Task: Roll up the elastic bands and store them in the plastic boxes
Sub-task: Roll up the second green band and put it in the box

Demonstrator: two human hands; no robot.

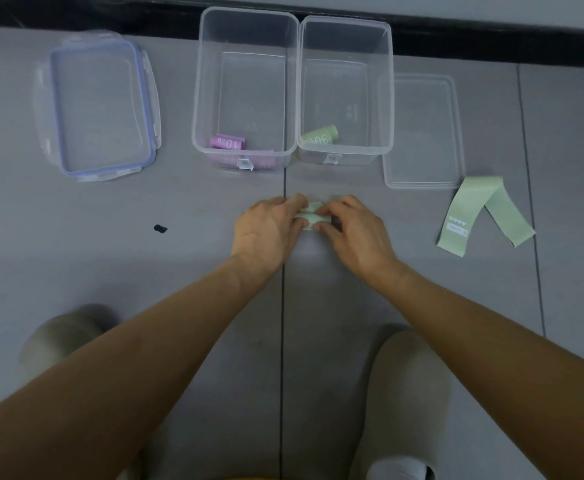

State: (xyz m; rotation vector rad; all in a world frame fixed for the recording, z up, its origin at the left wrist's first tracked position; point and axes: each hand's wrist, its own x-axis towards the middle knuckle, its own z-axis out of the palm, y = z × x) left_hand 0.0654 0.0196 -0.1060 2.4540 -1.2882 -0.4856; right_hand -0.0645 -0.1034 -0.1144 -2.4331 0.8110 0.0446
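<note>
The left hand (269,226) and right hand (352,226) pinch a soft pale-green elastic band (313,216) in curled fingers (297,202), half-rolled on the smooth grey floor (75,254). Just beyond stand two clear rigid boxes. The left box (197,98) holds a pink roll (228,143) and the right box (387,98) a green roll (321,135). A loose green band (474,213) lies flat to the right, touching a clear lid (422,133).

The rolled pink band (228,143) lying inside the left clear box (197,98), at its near wall, reads "10 LB". In the second box (389,98), just to the right of it, a rolled green band (321,136) shows "30", upside down. Far right of the left clear box, the flat green band (456,226) carries white print too small to read.
</note>
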